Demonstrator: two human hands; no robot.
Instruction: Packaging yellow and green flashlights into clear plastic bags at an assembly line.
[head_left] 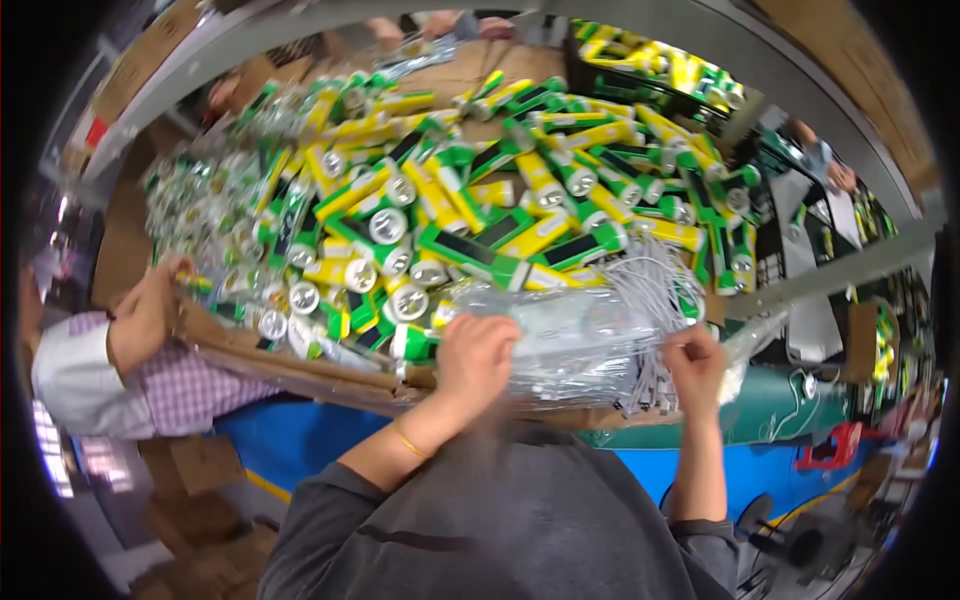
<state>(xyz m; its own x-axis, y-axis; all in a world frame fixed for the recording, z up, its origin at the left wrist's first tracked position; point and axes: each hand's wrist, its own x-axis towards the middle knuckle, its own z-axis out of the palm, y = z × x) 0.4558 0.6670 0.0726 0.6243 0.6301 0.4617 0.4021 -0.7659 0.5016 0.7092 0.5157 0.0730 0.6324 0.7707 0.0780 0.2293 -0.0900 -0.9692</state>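
Note:
My left hand point(476, 362) is closed, its fingertips pinching the left edge of a clear plastic bag point(570, 325) on top of a stack of such bags. My right hand point(696, 362) is also closed, thumb and fingertips together beside a bundle of white cables point(650, 285). What lies between the right fingertips is too small to make out. Beyond both hands spreads a big heap of yellow-and-green flashlights point(475, 210) with round clear lenses. One green flashlight point(412, 343) rests just left of my left hand.
Flashlights in clear bags point(215, 220) are piled at the left, near a co-worker's arm point(145, 315). A cardboard edge point(290, 365) borders the heap in front. At the back right stands a dark crate point(625, 92) of flashlights. A red stool point(832, 447) is at the right.

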